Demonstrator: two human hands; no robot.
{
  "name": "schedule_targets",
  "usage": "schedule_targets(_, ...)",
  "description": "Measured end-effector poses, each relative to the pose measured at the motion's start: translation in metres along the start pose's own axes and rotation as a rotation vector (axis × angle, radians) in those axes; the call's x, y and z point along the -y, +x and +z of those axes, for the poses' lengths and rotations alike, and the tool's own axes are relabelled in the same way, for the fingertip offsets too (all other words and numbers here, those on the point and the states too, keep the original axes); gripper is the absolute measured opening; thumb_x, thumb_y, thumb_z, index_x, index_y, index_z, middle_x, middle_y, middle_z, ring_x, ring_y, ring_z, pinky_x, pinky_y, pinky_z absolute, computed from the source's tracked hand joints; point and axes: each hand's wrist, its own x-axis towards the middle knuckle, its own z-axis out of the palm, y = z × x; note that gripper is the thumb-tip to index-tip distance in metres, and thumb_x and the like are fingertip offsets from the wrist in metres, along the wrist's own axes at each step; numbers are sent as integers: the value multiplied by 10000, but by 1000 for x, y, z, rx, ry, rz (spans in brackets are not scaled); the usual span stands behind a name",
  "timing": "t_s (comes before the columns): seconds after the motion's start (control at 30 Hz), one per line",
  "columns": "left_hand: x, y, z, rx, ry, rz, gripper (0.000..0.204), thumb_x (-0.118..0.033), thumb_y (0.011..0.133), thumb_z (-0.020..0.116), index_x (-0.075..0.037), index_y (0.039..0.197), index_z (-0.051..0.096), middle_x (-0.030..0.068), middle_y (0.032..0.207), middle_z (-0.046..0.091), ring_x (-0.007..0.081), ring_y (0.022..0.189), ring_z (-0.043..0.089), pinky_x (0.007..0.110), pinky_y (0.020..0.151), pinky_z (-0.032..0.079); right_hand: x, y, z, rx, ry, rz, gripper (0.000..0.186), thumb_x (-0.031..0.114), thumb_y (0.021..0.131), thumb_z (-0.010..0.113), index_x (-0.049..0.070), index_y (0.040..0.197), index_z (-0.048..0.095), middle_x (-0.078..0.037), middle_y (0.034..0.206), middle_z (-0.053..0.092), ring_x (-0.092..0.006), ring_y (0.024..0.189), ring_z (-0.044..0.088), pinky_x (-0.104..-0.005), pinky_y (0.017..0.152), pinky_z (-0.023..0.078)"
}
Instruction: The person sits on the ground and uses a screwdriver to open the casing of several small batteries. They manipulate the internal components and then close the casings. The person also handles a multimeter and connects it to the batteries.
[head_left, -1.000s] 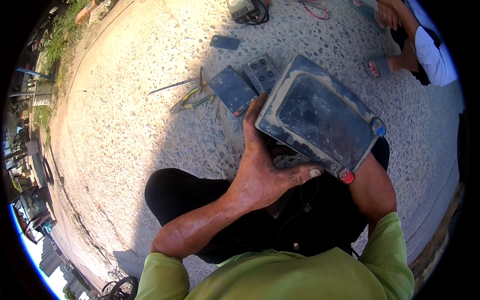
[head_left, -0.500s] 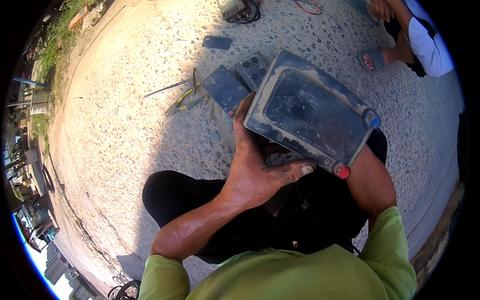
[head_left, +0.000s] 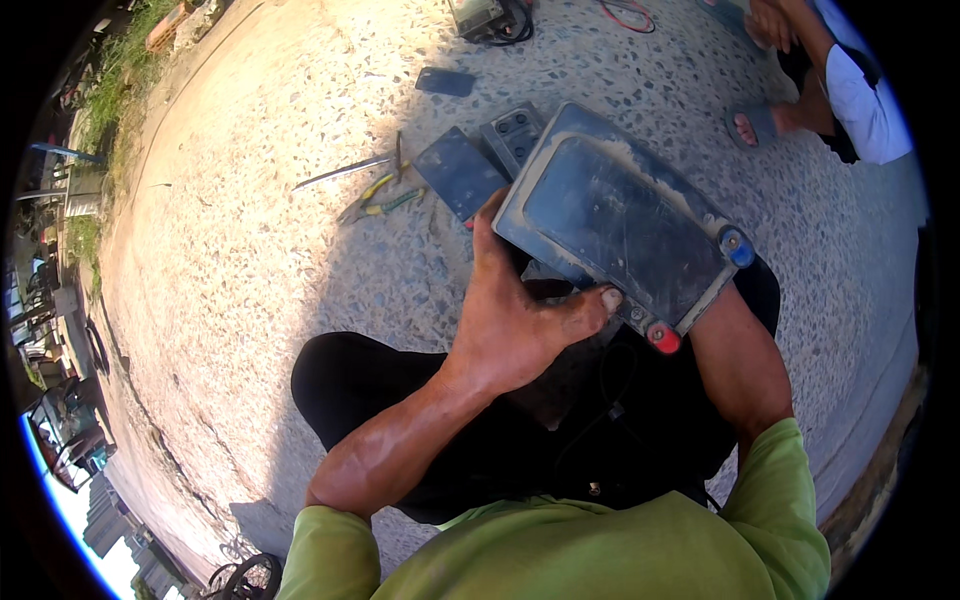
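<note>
A dusty black rectangular battery (head_left: 620, 215) is held up over my lap, tilted, with a red-capped terminal (head_left: 663, 338) and a blue-capped terminal (head_left: 737, 246) at its right end. My left hand (head_left: 515, 315) grips its left and near side, thumb along the near edge and fingers reaching round the left corner. My right forearm (head_left: 738, 350) goes up behind the battery, which hides my right hand. Just beyond my left fingers, a dark flat-faced block (head_left: 460, 172) lies on the ground beside a dark case with round holes (head_left: 514, 136).
Pliers with yellow-green handles (head_left: 385, 200) and a long thin metal tool (head_left: 343, 172) lie to the left. Farther off are a flat dark rectangle (head_left: 445, 82), a boxy device (head_left: 478, 16) with black cable, and a red wire (head_left: 630, 18). A person's sandalled foot (head_left: 752, 127) is at upper right.
The battery has tipped a little and its red-capped end has swung slightly left. My left hand keeps its grip. The ground items have shifted slightly right in the view.
</note>
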Motion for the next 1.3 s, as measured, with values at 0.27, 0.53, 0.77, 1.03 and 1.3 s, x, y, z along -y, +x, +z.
schedule_targets(0.27,7,1,-13,-42,4,33,602,-209,879,571,31,1371,323,155,1108,555,211,995,583,327,751,540,0,4,-2,12,2,-35,508,294,1007,440,-2,1413,365,-250,1383,436,-325,1222,537,-410,903,569)
schedule_targets(0.53,4,8,-12,-25,-84,-13,684,-251,886,617,-2,1414,259,172,1203,497,245,1084,556,358,741,561,-3,8,3,233,164,21,515,326,1015,406,43,1440,338,-212,1408,427,-271,1262,506,-387,960,535)
schedule_targets(0.77,11,-1,-3,143,149,166,1092,-130,735,820,-76,1451,-3,198,1385,283,326,1275,425,464,921,537,-1,-2,2,33,92,33,513,321,1016,407,41,1440,335,-208,1408,425,-272,1265,500,-389,971,524)
schedule_targets(1.03,16,-2,0,23,-136,171,825,-213,844,703,-83,1468,181,143,1351,381,223,1177,481,449,966,456,-1,-5,-2,-53,55,35,510,314,1018,408,39,1440,331,-204,1408,423,-272,1269,494,-391,984,513)
schedule_targets(1.3,9,-5,2,-33,-106,136,683,-447,949,548,-54,1428,259,137,1270,427,185,1063,499,326,741,542,-4,-4,-8,-157,20,40,507,308,1019,410,37,1439,326,-200,1407,422,-272,1274,487,-393,998,501)
